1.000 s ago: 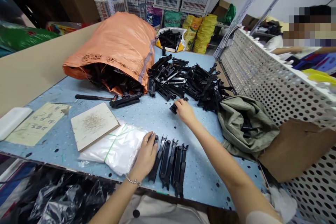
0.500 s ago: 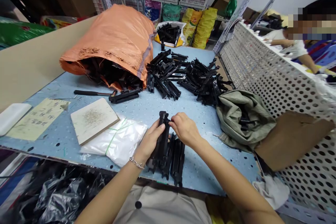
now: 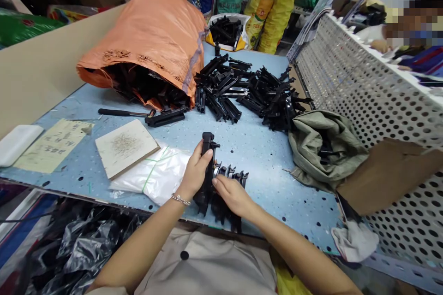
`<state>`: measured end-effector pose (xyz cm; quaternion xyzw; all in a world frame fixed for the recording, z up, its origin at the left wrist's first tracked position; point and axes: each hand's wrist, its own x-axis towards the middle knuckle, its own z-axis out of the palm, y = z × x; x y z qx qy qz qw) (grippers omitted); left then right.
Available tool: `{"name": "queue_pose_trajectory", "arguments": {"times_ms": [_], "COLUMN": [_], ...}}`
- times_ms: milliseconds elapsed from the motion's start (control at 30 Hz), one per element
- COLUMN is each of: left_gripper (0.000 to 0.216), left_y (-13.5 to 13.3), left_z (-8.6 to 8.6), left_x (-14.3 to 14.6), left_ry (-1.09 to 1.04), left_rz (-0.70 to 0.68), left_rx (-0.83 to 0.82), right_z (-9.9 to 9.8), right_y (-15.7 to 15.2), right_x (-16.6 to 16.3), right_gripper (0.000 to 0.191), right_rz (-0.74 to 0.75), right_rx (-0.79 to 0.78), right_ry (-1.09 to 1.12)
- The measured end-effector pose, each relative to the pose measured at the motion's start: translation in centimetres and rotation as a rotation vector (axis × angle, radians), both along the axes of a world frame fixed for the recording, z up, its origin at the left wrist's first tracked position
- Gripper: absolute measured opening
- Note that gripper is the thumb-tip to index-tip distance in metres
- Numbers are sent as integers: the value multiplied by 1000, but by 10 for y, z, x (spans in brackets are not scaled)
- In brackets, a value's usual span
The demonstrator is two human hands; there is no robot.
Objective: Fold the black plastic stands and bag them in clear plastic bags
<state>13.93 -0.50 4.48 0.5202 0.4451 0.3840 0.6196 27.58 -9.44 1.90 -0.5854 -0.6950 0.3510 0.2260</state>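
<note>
A long, narrow black plastic part [image 3: 208, 176] stands tilted in my left hand [image 3: 195, 171], thumb across its front and fingers behind it. Near the top of the part a small peg sticks out to the right. My right hand [image 3: 234, 195] is closed, its thumb and fingertips against the part's right side lower down; anything small between them is hidden. Under and beside my right hand, several similar black parts [image 3: 243, 179] lie side by side at the table's front edge, partly covered by my fingers.
An orange sack [image 3: 148, 32] of black parts lies open on the blue table [image 3: 166, 134], beside a loose pile [image 3: 228, 85]. A hammer [image 3: 121, 113], white board [image 3: 126, 145], plastic bags [image 3: 164, 182] and grey-green cloth bag [image 3: 321, 124] surround the work. A perforated panel [image 3: 367, 87] stands right; another person sits beyond.
My right hand has moved down from the peg near the part's top to its lower right side. My left hand still holds the part. The view has shifted slightly.
</note>
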Motion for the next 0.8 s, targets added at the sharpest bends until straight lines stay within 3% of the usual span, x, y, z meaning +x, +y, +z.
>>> {"name": "queue_pose_trajectory", "arguments": {"times_ms": [100, 167, 233, 300, 400, 500, 633, 733, 800], "left_gripper": [59, 60, 56, 51, 45, 42, 42, 43, 50], "left_y": [8, 12, 8, -3, -25, -39, -37, -23, -12], "left_z": [-4, -9, -17, -29, -51, -67, -67, -53, -40], "left_x": [-13, -25, -30, -26, -8, 6, 2, 3, 14], "left_ry": [297, 521, 646, 631, 509, 513, 458, 260, 4], "left_rz": [-31, -102, -176, -179, -110, -50, -64, -52, -46], "left_rx": [261, 314, 244, 185, 229, 329, 359, 249, 89], "right_z": [-4, -2, 0, 2, 1, -1, 0, 0, 1], "right_y": [22, 51, 89, 129, 177, 202, 195, 153, 112], "right_x": [24, 51, 75, 91, 98, 101, 116, 118, 106], "right_gripper": [45, 40, 29, 34, 49, 43, 34, 44, 46], "right_rz": [-55, -176, -363, -470, -561, -594, -607, -584, -547], "right_rx": [-153, -96, 11, 71, 94, 70, 21, -4, 3], "right_ry": [182, 90, -129, -207, -259, -264, -178, -64, 19]}}
